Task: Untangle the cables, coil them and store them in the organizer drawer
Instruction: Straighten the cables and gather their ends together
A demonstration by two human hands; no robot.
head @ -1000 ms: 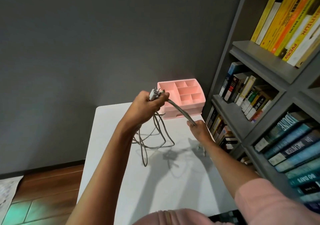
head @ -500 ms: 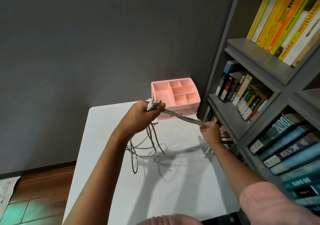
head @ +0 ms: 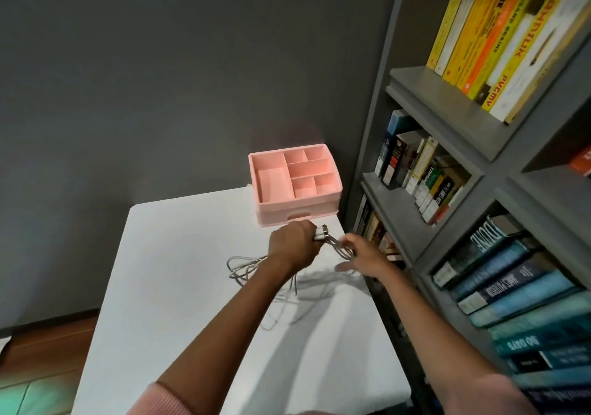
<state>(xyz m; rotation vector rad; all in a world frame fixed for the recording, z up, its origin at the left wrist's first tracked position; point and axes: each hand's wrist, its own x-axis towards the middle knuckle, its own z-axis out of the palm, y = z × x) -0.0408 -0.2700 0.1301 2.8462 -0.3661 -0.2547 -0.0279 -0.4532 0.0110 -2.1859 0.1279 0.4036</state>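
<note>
— Lowered since a moment ago, our cables [head: 243,267] trail on the worktop [head: 179,286], just before the pink organizer [head: 297,206].

— Yes; fingers of our left hand [head: 292,245] clench the plug ends [head: 320,234], our right hand [head: 363,259] spreads loose beside the strand, bookshelf [head: 412,210] alongside.

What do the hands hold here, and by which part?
The left hand grips the grey cables just behind their plug ends. The right hand touches the same strands further along, but blur hides whether it grips them.
</note>
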